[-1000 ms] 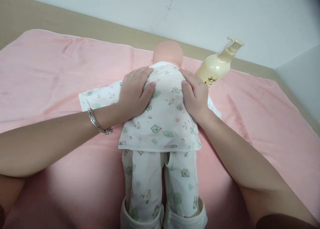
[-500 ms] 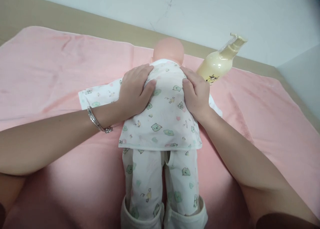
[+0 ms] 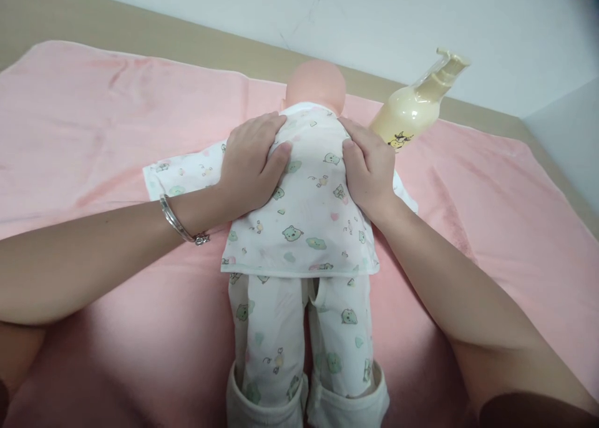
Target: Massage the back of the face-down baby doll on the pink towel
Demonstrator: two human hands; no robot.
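Observation:
A baby doll (image 3: 302, 184) lies face down, dressed in a white top and trousers (image 3: 276, 334) printed with green bears. Its bald head (image 3: 316, 86) points away from me, and the trouser cuffs are turned up. My left hand (image 3: 255, 163) is closed around the doll's left shoulder area, with the thumb on its back. On the opposite shoulder, my right hand (image 3: 369, 166) grips in the same way, thumb inward. Some fingertips curl over the shoulders and are partly hidden. Both hands touch the cloth of the top.
Under the doll spreads a pink blanket (image 3: 107, 122). A cream pump bottle (image 3: 407, 116) with a cow picture stands beyond my right hand, its lower part hidden. A pale wall (image 3: 224, 10) rises behind the tan surface edge (image 3: 140, 35). A silver bangle (image 3: 175, 219) circles my left wrist.
The view has shifted slightly, so the doll's head and the bottle appear a little higher. Both hands keep their places on the doll's shoulders.

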